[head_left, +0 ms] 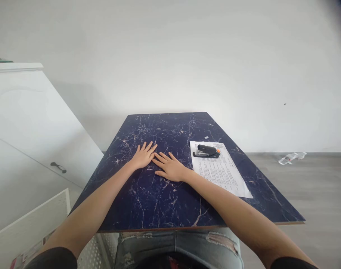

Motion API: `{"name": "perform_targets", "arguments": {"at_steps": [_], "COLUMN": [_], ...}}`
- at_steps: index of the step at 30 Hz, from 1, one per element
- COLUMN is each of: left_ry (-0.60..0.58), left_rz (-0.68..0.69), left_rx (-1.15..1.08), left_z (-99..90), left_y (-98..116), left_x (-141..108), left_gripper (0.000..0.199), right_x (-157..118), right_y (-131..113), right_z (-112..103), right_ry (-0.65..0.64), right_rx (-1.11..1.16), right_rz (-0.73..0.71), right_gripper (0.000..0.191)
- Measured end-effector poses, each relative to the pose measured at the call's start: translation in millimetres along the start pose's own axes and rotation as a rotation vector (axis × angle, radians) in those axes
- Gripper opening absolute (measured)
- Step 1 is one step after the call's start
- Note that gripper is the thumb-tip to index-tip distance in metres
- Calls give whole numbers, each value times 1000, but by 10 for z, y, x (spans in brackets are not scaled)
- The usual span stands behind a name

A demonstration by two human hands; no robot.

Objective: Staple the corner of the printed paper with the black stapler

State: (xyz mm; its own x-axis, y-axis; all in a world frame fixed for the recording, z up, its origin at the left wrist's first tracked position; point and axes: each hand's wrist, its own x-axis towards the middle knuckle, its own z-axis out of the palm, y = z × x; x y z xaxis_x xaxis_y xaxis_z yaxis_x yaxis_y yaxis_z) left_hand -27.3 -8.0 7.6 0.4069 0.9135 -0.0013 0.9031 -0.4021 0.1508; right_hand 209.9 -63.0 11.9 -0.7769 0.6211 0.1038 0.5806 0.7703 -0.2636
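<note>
My left hand lies flat on the dark blue marbled table, its fingers spread and holding nothing. Close beside it, a little nearer to me, my right hand rests palm down with spread fingers, also holding nothing. To the right of my hands is a printed sheet of paper. A black stapler with an orange spot at one end lies on the upper part of this sheet. My right forearm passes over the sheet's near edge and hides a bit of it.
A small pale scrap lies beyond the sheet. White wall stands behind the table. At left is a white cabinet with a dark handle. Clear plastic bottles lie on the grey floor at right.
</note>
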Motion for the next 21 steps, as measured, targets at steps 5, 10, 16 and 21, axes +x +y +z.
{"name": "perform_targets", "arguments": {"at_steps": [5,10,16,21], "left_ry": [7,3,-14,-29], "left_rz": [3,5,-11,-9], "left_rx": [-32,-49,-41,-42], "left_z": [11,13,-8,-28], "left_y": [-13,-22,-6,2], "left_x": [-1,7,10,3], "left_gripper": [63,64,64,65], "right_x": [-6,-2,0,-1], "right_y": [1,-10,-25,-18], "right_z": [-13,-30,-50,-60], "right_ry": [-2,-18,-25,-29], "right_rx": [9,14,5,16], "right_rz": [-10,2,-4,-1], "right_gripper": [79,79,80,79]}}
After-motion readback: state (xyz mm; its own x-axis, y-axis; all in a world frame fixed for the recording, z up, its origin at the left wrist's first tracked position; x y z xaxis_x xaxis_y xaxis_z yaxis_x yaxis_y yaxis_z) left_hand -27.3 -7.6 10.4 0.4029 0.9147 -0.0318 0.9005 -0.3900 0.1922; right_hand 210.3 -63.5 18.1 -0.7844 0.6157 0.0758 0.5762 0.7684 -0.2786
